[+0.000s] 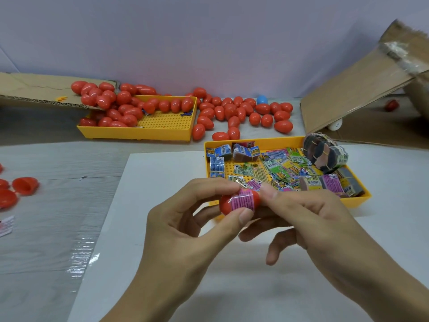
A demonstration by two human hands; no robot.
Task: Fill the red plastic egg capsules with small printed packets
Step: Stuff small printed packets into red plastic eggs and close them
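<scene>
My left hand (185, 219) grips a red egg capsule half (225, 205) between thumb and fingers, just in front of the near yellow tray (357, 201). A pink printed packet (243, 201) lies across the capsule's mouth. My right hand (308, 217) pinches that packet at its right end with thumb and forefinger. The near yellow tray holds several loose printed packets (278, 170) and banded bundles (325, 152). How far the packet sits inside the capsule is hidden by my fingers.
A far yellow tray (162, 133) holds several red eggs (120, 112); more closed eggs (243, 112) and one blue egg (261, 99) lie behind. Open red halves (24, 185) sit at the left edge. Cardboard flaps (348, 94) stand right and back left. A white sheet (162, 205) lies under my hands.
</scene>
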